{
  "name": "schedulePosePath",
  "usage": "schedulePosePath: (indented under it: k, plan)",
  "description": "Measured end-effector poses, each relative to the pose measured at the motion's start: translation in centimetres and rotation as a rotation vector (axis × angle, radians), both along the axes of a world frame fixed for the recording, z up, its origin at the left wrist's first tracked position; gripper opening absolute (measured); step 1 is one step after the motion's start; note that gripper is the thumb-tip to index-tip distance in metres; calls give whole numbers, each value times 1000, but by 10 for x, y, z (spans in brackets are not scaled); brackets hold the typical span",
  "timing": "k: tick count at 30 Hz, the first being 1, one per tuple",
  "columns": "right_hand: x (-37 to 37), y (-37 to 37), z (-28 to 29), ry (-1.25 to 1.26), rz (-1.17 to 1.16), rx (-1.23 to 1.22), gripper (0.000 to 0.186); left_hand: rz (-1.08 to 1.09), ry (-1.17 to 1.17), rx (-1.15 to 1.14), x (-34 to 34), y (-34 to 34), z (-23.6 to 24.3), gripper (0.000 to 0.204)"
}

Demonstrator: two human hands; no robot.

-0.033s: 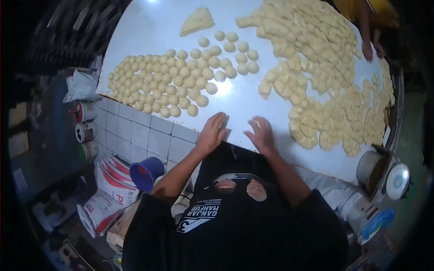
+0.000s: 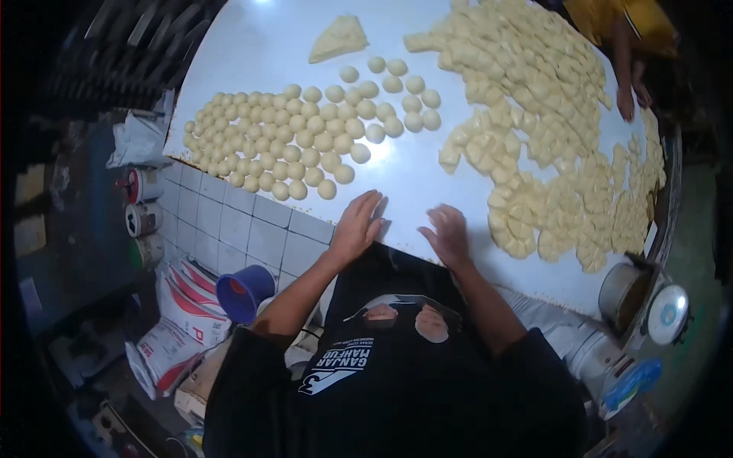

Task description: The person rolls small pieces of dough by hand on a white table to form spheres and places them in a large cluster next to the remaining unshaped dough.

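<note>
My left hand point(image 2: 357, 229) rests at the near edge of the white table point(image 2: 408, 179), fingers stretched out and thumb apart, with nothing seen in it. A short way to its right, my right hand point(image 2: 448, 233) is over the same edge, its fingers loosely bent and spread, and no object shows in it. Round dough balls point(image 2: 298, 137) lie in a dense group beyond my left hand. To the right of my right hand spreads a large heap of cut dough pieces point(image 2: 527, 84), pale yellow and shiny. A flat wedge of dough point(image 2: 338, 40) lies at the far side.
Another person's hand point(image 2: 626, 103) touches the table's far right edge. Below the left edge are a purple bucket point(image 2: 246, 294), red-and-white sacks point(image 2: 179, 328) and several small tubs point(image 2: 145, 219). A metal pot point(image 2: 622, 294) and a round lid point(image 2: 669, 314) are at the right.
My right hand has shifted slightly right and down, away from my left hand, which stays nearly in place. The whole view has moved a little.
</note>
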State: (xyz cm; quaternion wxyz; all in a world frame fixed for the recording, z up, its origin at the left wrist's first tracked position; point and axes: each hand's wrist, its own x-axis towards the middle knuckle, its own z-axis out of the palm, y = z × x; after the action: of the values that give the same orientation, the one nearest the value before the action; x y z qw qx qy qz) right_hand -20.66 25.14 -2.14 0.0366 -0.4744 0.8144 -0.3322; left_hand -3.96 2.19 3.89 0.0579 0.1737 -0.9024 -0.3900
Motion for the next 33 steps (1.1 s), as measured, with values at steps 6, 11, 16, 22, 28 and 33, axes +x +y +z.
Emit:
schedulePosePath:
  k: [6, 11, 16, 22, 28, 33]
  plan:
    - [-101, -108, 49, -371, -44, 73, 36, 44, 196, -188, -95, -132, 37, 67]
    - [-187, -302, 122, -448, 11, 180, 36, -30, 202, -386, -193, -277, 12, 73]
    - [-262, -454, 59, -116, 69, 44, 30, -96, 2, -501, -253, -352, -25, 76]
    - [-224, -419, 38, 32, 181, 161, 12, -95, -116, -462, -248, -379, -50, 80]
    - [-22, -98, 16, -210, 169, 306, 9, -47, 155, -333, -235, -312, 35, 71]
    - [-48, -60, 0, 88, 56, 410, 29, -203, 383, -14, -161, -145, 62, 66]
